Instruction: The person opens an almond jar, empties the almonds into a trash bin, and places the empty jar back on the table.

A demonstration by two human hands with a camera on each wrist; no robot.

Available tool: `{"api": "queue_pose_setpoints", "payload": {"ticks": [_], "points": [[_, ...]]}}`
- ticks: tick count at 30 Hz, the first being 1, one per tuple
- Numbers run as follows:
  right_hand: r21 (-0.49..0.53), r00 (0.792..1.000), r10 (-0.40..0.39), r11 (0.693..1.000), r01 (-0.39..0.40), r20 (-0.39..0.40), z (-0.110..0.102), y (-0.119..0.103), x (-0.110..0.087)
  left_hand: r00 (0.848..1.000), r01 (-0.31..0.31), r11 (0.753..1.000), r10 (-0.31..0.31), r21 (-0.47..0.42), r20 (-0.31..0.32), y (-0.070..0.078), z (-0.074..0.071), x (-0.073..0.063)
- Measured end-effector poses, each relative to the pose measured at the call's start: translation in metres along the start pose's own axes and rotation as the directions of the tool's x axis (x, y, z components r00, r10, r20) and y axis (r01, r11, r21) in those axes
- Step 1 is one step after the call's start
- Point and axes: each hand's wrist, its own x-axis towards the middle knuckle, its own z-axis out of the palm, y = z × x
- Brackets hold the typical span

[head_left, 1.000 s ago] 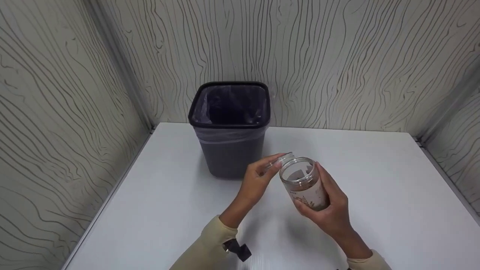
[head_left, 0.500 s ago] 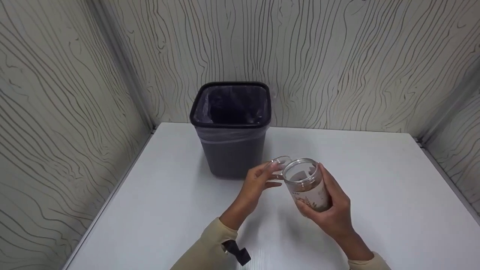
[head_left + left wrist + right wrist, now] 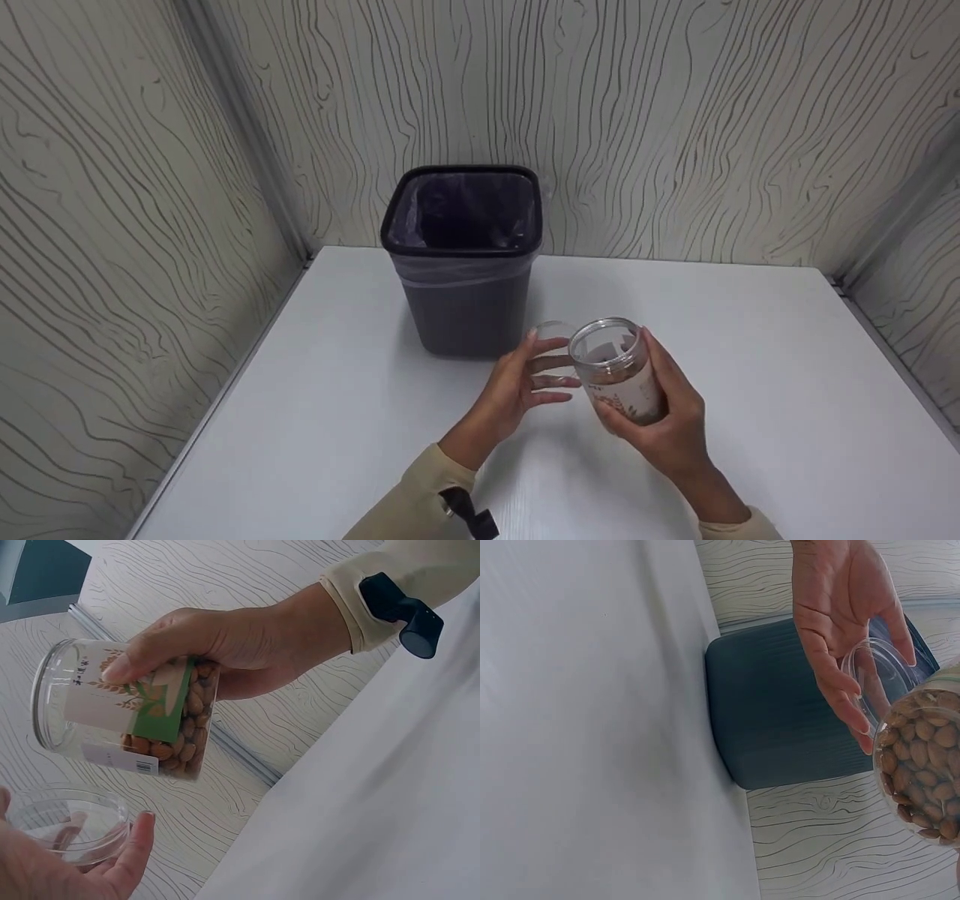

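The right hand [image 3: 667,420] is gripping a tilted, open-mouthed jar [image 3: 622,384] of almonds [image 3: 926,765] above the table [image 3: 765,360], well in from its edges. Beside it the left hand [image 3: 516,386], fingers spread, is holding a clear lid [image 3: 94,817], seemingly between thumb and fingers. A lined bin [image 3: 466,311] is standing near the back edge.

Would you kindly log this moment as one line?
left hand: holds clear lid | right hand: grips almond jar, lid off | bin: upright on white table
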Motion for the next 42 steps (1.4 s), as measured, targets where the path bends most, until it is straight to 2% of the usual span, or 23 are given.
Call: {"api": "queue_pose_setpoints", "payload": {"ticks": [5,13,22,31,42], "points": [[-0.005,1.0,0.002,1.0,-0.002,-0.001,-0.001,0.0,0.0,1.0,0.003,1.0,-0.004,0.004,0.016,-0.002,0.0,-0.001],[-0.005,1.0,0.004,1.0,-0.004,-0.006,-0.001,0.0,-0.002,0.999,0.021,0.999,-0.019,-0.042,0.051,-0.004,-0.002,-0.003],[-0.015,1.0,0.027,1.0,-0.027,-0.005,0.0,0.013,-0.011,0.997,0.016,0.999,-0.013,-0.037,0.07,-0.006,-0.006,-0.005],[-0.01,1.0,0.025,1.0,-0.025,-0.004,-0.001,0.016,-0.013,0.998,0.014,0.998,-0.011,-0.06,0.06,-0.004,-0.011,-0.007],[-0.023,1.0,0.024,0.999,-0.024,-0.012,-0.002,0.017,-0.016,0.997,0.066,0.993,-0.062,-0.099,0.044,-0.009,-0.012,-0.01]]}}
